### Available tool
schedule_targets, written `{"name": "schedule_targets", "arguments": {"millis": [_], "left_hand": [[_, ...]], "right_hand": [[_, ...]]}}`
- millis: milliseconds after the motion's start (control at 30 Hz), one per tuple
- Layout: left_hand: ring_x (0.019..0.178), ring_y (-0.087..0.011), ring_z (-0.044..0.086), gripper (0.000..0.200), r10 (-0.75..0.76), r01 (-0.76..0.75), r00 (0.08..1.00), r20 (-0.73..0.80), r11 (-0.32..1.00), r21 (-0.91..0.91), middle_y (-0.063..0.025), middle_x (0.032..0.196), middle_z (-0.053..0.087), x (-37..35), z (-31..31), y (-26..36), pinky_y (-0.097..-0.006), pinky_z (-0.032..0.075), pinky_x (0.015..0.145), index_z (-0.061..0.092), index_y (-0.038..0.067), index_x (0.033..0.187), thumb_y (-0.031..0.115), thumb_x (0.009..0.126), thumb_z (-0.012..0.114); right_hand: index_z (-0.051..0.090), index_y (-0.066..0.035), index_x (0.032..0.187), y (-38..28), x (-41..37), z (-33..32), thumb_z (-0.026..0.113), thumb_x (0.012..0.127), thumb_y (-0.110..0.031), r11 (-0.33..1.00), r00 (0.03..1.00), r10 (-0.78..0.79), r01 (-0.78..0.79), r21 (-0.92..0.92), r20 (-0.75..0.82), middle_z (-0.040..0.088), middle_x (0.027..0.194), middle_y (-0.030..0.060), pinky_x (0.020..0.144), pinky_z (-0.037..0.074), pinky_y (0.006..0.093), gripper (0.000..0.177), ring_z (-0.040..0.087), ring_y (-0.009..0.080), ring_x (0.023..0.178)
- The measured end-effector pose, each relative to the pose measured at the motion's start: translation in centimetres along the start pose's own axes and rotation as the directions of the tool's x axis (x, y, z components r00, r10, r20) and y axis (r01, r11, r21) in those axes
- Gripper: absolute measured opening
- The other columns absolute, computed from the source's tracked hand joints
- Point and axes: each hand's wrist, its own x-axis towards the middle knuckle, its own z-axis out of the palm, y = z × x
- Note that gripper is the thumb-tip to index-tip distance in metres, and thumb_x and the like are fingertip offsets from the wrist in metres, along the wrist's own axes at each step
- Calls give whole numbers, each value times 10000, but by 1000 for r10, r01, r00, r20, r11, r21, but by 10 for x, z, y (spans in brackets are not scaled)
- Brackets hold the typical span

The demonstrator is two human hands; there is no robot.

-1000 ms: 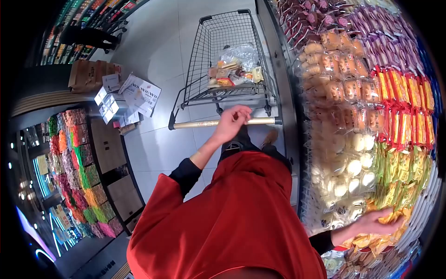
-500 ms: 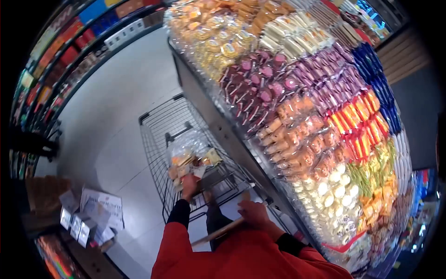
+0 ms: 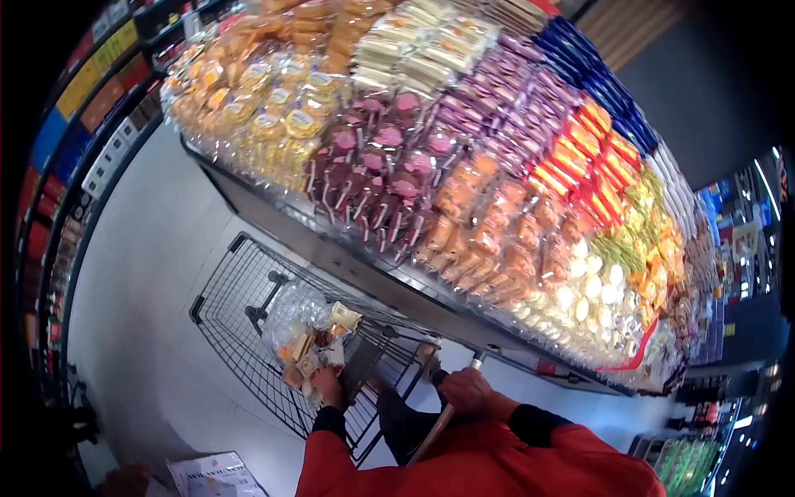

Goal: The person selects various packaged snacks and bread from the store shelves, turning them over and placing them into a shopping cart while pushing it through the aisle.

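Note:
Inside the wire shopping cart (image 3: 236, 286) a clear plastic bag (image 3: 296, 308) lies with several small wrapped snacks (image 3: 302, 356) in and around it. Down at the near edge of these snacks is my left hand (image 3: 327, 386), its fingers curled in among them. What it pinches, if anything, is hidden. My right hand (image 3: 465, 390) is closed round the cart's handle bar (image 3: 432, 435), close to my body. A pale yellow packet (image 3: 344, 316) rests on the right side of the pile.
Along the cart's right side runs a long display counter (image 3: 286, 236) heaped with wrapped snacks, such as purple-topped packets (image 3: 385, 161) and red-and-yellow ones (image 3: 592, 161). Stocked shelves (image 3: 91, 108) line the left. Printed sheets (image 3: 219, 476) lie at the lower left. Green goods (image 3: 679, 460) stand lower right.
The view has turned to the right, so counter and cart appear shifted left and the counter lies more across. My left hand stays at the snacks, my right hand on the handle bar.

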Motion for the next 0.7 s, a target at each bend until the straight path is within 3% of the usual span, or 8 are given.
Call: {"name": "schedule_targets", "arguments": {"millis": [100, 300, 333, 433, 567, 600, 667, 700], "left_hand": [[975, -396, 634, 207, -81, 80, 997, 10, 949, -304, -169, 1009, 669, -14, -60, 27, -488, 483, 802, 695, 34, 973, 185, 837, 732], [926, -330, 649, 220, -32, -64, 973, -227, 913, -403, -155, 979, 665, -13, -116, 21, -410, 512, 810, 662, -8, 1070, 101, 883, 706], [915, -239, 648, 272, -87, -93, 967, -239, 756, -648, -127, 1001, 669, 0, -87, -7, -359, 522, 808, 635, -41, 1135, 104, 915, 705], [906, -148, 637, 295, -141, -71, 974, -178, 553, -830, -93, 1043, 676, -13, -190, 60, -295, 523, 775, 625, -45, 1173, 147, 960, 695], [886, -64, 611, 321, -160, 30, 987, 6, 151, -988, -31, 1060, 657, -51, -314, 186, -213, 504, 756, 648, 9, 1227, 264, 1033, 624], [890, -70, 612, 344, -118, 5, 993, -12, 146, -989, -30, 1069, 651, -64, -340, 216, -216, 506, 758, 644, 8, 1245, 280, 1036, 618], [928, -90, 632, 404, -74, -86, 992, -100, 170, -982, -35, 1103, 652, -79, -356, 249, -231, 529, 796, 625, -7, 1287, 311, 1038, 612], [965, -113, 658, 400, -46, -109, 992, -116, 132, -985, -51, 1136, 672, -84, -357, 256, -256, 551, 851, 610, -14, 1297, 292, 1039, 608]], "right_hand": [[648, -154, 916, 0, 4, -3, 641, 841, -165, 999, 993, 6, -1, 36, -117, 602, 829, 44, 732, 481, 412, 77, 633, 253, 801], [591, -132, 830, 1, 12, 6, 653, 823, -137, 988, 976, -146, 135, -78, -161, 542, 785, 18, 644, 439, 368, 62, 596, 210, 742], [561, -135, 798, 1, 14, 7, 641, 824, -163, 985, 960, -174, 165, -58, -219, 537, 773, 29, 673, 451, 377, 89, 594, 219, 747], [567, -132, 793, 5, 25, 14, 634, 816, -219, 977, 955, -213, 205, -55, -208, 576, 782, 38, 720, 471, 384, 112, 613, 231, 788], [704, -96, 930, -5, 31, 1, 668, 836, -237, 955, 986, -121, 146, 257, -111, 689, 832, 54, 746, 509, 402, 173, 679, 277, 833], [719, -108, 972, 4, 32, 14, 697, 820, -245, 890, 959, -173, 250, 381, -225, 707, 839, 64, 724, 537, 419, 206, 688, 299, 799], [732, -107, 1072, -3, 36, -8, 730, 834, -263, 923, 976, -211, 216, 319, -50, 733, 900, 97, 755, 566, 413, 284, 712, 300, 842], [715, -92, 1141, -5, 37, 0, 693, 914, -256, 782, 999, -32, 37, 622, -19, 740, 991, 118, 836, 559, 389, 281, 718, 259, 922]]}}
